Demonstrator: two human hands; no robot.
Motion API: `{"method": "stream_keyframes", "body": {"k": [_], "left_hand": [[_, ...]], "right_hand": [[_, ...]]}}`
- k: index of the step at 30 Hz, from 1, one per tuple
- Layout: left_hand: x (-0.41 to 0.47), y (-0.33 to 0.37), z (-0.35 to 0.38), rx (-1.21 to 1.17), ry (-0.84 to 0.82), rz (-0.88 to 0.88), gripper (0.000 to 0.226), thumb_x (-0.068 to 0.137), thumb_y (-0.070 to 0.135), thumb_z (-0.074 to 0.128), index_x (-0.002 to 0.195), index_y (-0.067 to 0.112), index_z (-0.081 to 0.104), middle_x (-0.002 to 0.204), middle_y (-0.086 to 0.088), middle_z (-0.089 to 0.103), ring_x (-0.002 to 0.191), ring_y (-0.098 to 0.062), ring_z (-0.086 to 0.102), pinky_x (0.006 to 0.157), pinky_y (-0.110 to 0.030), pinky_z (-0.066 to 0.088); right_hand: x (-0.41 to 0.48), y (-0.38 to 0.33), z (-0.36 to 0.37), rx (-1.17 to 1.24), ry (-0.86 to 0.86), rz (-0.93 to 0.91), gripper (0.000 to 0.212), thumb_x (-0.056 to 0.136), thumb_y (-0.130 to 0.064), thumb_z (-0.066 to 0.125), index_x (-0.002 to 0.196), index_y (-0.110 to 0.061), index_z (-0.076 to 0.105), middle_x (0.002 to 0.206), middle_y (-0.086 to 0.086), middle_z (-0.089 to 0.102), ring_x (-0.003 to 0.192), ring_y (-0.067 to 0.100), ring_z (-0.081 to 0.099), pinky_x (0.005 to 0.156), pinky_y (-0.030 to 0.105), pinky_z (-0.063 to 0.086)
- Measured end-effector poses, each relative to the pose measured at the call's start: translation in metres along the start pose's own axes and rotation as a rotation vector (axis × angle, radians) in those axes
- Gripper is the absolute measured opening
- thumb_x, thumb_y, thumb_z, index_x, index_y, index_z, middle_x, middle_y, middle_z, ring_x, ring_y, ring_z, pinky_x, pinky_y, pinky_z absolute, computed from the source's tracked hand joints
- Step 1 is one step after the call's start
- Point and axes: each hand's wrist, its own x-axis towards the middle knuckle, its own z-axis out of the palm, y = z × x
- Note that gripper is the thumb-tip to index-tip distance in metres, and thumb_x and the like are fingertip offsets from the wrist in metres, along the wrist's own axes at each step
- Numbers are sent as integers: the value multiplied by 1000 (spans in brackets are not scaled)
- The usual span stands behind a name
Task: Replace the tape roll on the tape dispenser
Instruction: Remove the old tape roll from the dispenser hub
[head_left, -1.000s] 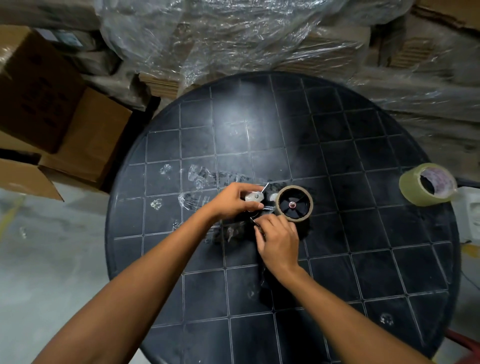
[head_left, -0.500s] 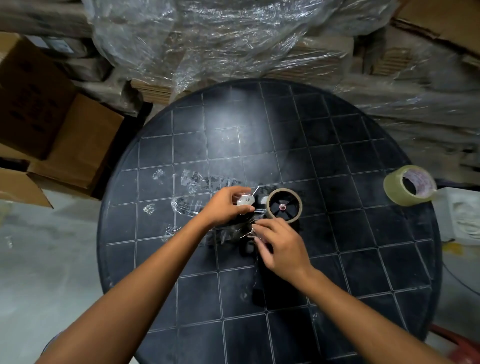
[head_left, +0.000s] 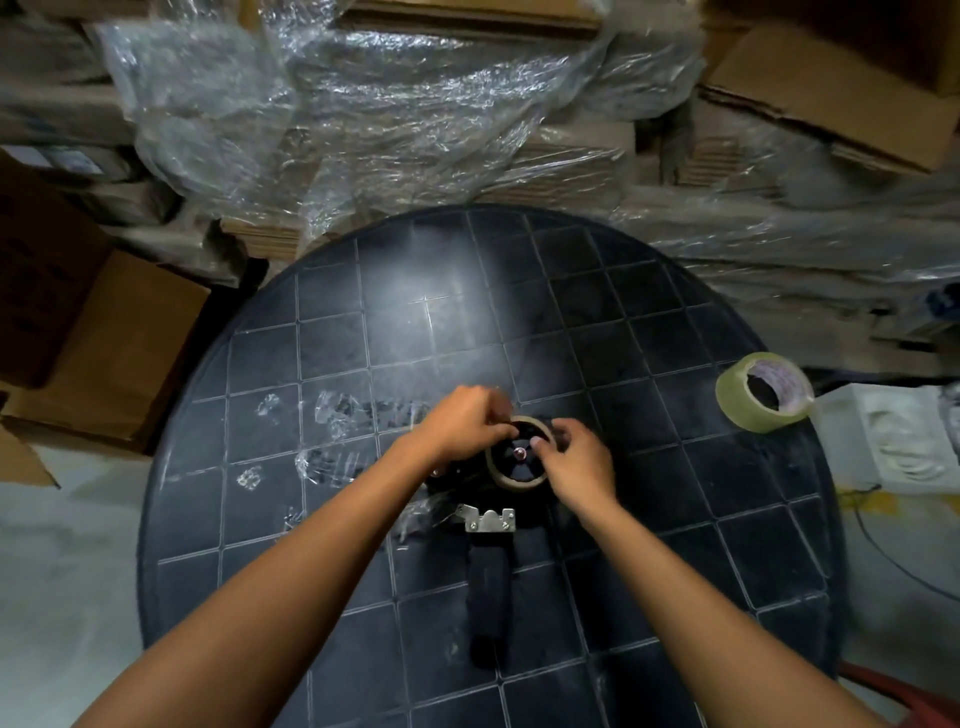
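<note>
Both of your hands are working at the spent cardboard core (head_left: 515, 480) sitting on the hub of the tape dispenser (head_left: 488, 545), which is lying flat near the middle of the round black bench (head_left: 675, 519). Your left hand (head_left: 457, 423) and right hand (head_left: 574, 460) are each pinching the core's rim with their fingers. One fresh tape roll (head_left: 763, 392) is resting at the bench's right edge, well apart.

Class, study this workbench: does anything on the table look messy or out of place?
Yes. Crumpled scraps of clear tape cling to the black table, left of both hands, and look like litter. The full tape roll sits at the table's right edge.
</note>
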Motion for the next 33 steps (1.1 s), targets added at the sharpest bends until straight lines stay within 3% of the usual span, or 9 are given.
{"method": "stream_keyframes", "body": {"k": [2,9,12,16,21,25,28,33], "left_hand": [[12,5,0,21,-108,-50,21,82,28,71,96,12,74,95,-9,74,90,-26,67,80,-38,53],[29,7,2,14,-303,-209,23,82,21,65,100,8,73,97,-14,74,88,-27,67,78,-35,53],[33,11,0,-33,-376,-237,22,79,13,65,98,4,72,89,-14,72,79,-24,64,71,-32,53],[29,5,-6,-137,-486,-260,20,75,8,70,92,19,70,81,-6,68,67,-19,61,53,-26,51],[28,9,2,-150,-401,-259,26,72,-1,69,94,13,68,81,-5,67,72,-18,61,60,-26,50],[27,10,2,-130,-351,-260,29,70,2,73,96,14,69,88,-7,71,79,-19,64,70,-31,54],[26,14,4,-37,-288,-249,30,70,5,70,98,14,69,96,-9,72,88,-23,67,69,-28,50],[18,27,7,220,-205,-175,32,73,12,66,105,17,65,105,-12,70,100,-32,64,80,-41,54]], "right_hand": [[2,3,3,20,-107,35,29,76,-30,79,102,-16,75,97,6,77,93,26,71,79,35,54],[4,-6,-2,48,-137,133,23,71,-21,82,93,-14,78,87,7,77,83,26,72,69,31,54],[5,-12,-1,24,-175,187,23,71,-20,80,91,-11,76,88,8,76,82,26,71,69,32,56],[4,-17,2,28,-195,231,26,74,-19,77,99,-11,74,98,9,75,89,26,69,66,26,48],[2,-21,2,21,-199,252,28,74,-24,79,97,-10,75,99,10,75,93,28,70,65,26,45],[-1,-21,2,-4,-159,238,25,75,-22,75,97,-10,73,105,13,74,100,32,68,76,31,51],[-3,-23,2,-30,-132,246,29,77,-22,74,103,-11,72,110,14,72,105,33,67,81,34,53],[-12,-26,6,-53,-40,270,36,80,-16,71,115,-13,63,121,14,65,111,32,62,86,33,49]]}}
